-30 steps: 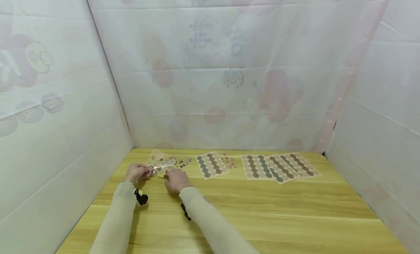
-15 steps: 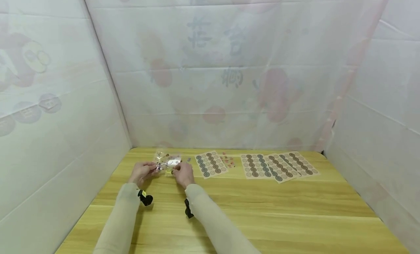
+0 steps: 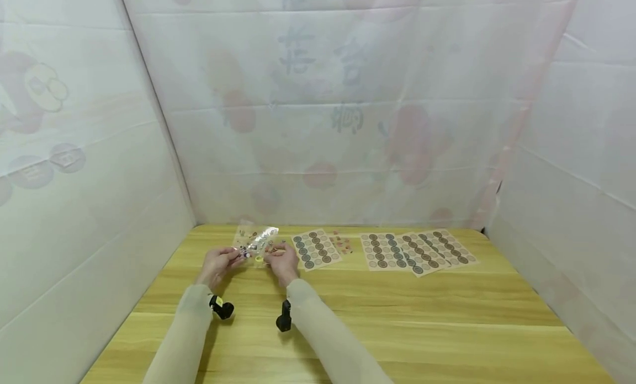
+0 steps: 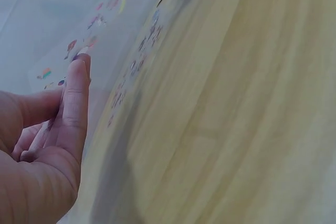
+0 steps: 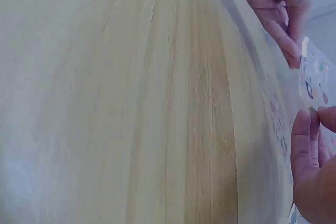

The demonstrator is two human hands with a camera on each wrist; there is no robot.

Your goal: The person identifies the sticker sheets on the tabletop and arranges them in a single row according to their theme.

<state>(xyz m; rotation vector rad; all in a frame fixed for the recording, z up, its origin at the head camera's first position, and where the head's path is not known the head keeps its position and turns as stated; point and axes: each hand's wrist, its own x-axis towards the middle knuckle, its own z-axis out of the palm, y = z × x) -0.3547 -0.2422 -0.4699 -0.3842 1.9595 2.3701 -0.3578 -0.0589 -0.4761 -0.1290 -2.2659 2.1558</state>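
Observation:
A clear sheet of small colourful stickers (image 3: 254, 236) is held up between both hands above the far left of the table. My left hand (image 3: 218, 261) pinches its left edge between thumb and fingers, as the left wrist view also shows. At the lower right edge of the sheet, my right hand (image 3: 284, 264) pinches it with thumb and fingertips. A yellow round spot (image 3: 259, 259) shows near the right fingertips. Beneath the raised sheet, more small stickers (image 4: 137, 59) on clear film lie on the wooden table (image 4: 236, 129).
Right of the hands lies a paper sheet with rows of round stickers (image 3: 317, 249), beside a clear sheet of small pink stickers (image 3: 343, 243). Further right, several similar round-sticker sheets (image 3: 382, 251) partly overlap. Fabric walls (image 3: 318, 124) enclose the table's back and sides.
The sticker sheet has been raised and tilted upright between the hands. My right hand has moved right and turned to pinch its edge; my left hand has shifted slightly right.

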